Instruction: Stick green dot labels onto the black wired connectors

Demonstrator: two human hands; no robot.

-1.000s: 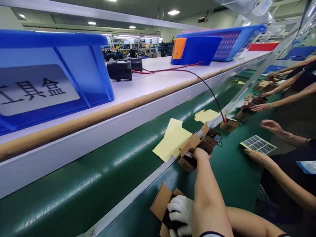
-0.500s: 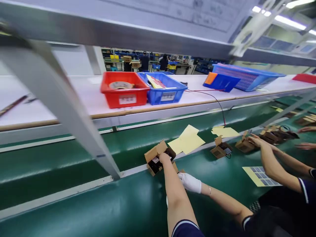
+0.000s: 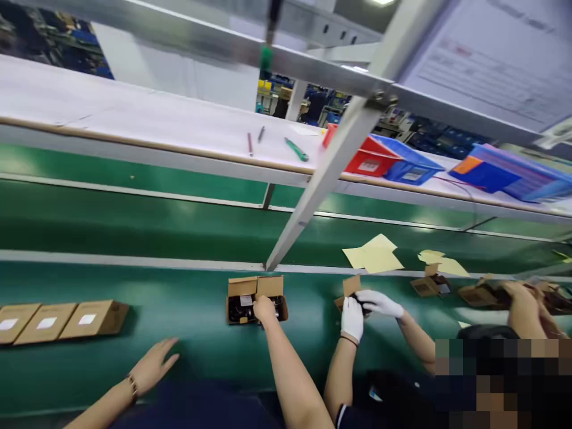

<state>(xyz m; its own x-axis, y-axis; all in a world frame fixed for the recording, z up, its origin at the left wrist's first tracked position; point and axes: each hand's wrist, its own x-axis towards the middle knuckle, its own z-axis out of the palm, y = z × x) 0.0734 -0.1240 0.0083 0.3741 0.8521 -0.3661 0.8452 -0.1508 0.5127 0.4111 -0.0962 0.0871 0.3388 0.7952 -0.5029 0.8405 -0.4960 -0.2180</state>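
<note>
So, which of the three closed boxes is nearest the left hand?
The rightmost closed box: it ends the row toward the left hand; the other two boxes sit farther left.

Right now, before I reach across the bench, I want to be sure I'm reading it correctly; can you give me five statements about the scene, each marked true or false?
1. The person's right hand is at the open cardboard. True.
2. The person's left hand grips one of the closed boxes. False: no held item shows, and it is apart from them.
3. The co-worker's hands wear white gloves. True.
4. The green cutter is inside the red bin. False: it lies on the white shelf, left of that bin.
5. The yellow sheets lie right of the metal post in this view. True.
</note>
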